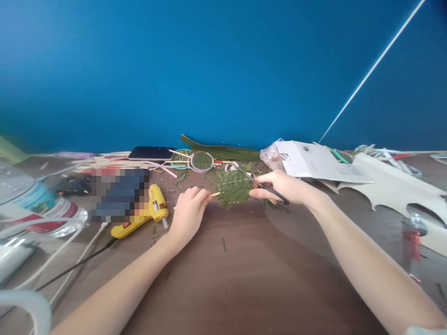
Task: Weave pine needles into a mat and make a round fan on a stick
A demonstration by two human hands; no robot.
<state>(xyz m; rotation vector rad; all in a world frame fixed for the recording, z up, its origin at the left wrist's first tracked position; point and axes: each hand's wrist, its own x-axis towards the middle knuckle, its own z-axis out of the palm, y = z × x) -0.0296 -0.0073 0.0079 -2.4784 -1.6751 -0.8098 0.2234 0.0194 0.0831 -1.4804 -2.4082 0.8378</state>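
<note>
My left hand point(190, 207) is closed round a thin pale wooden stick point(215, 194) that joins a small round green woven-leaf fan point(234, 187). Strands stick out raggedly around the fan's rim. My right hand point(279, 186) grips dark-handled scissors point(267, 186), their blades pointing up and left over the fan's upper right edge. The fingertips of that hand also reach the fan's right side; whether they pinch it I cannot tell. Cut leaf bits point(272, 204) lie around and under the fan.
Left of my hands lie a yellow glue gun point(139, 218), a phone point(151, 153), cables and a plastic bottle point(38, 200). Behind are finished-looking round fans point(201, 161) and long green leaves point(223, 152) against the blue wall. A white box point(314, 160) and cut white sheet point(387, 181) stand right.
</note>
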